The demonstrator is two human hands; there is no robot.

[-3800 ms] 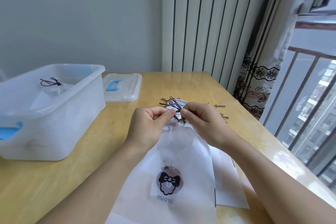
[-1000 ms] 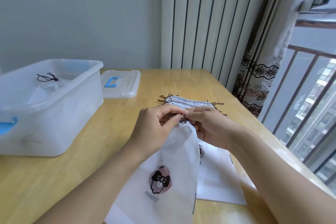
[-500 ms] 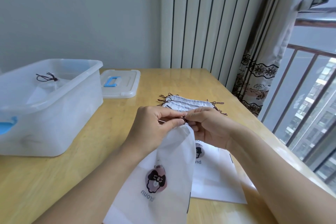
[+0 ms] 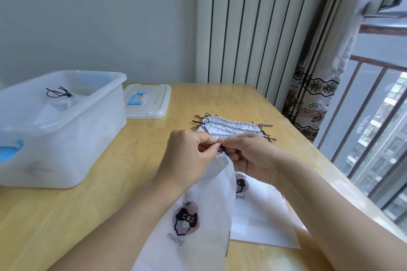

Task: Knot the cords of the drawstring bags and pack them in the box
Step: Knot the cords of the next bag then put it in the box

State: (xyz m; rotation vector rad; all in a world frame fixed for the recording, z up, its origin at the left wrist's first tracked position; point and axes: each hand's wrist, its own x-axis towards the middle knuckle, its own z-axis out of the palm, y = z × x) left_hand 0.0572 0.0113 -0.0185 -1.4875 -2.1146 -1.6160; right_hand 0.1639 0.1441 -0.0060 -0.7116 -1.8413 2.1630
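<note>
1. Could slip undone: thin dark cord [image 4: 220, 148] pinched between left hand [image 4: 189, 158] and right hand [image 4: 251, 156], fingertips clamped together on it at the gathered neck; a loose pull leaves a slack knot (knot itself too small to judge)
2. Might drag the stack of flat white bags [image 4: 233, 127] underneath if tugged sideways
3. White translucent drawstring bag with bow-sheep print [image 4: 198, 211]: held over the wooden table [image 4: 88, 204], neck cinched, body hanging limp toward the viewer
4. Clear plastic box [image 4: 72, 138] at left, well apart, one tied bag inside
</note>
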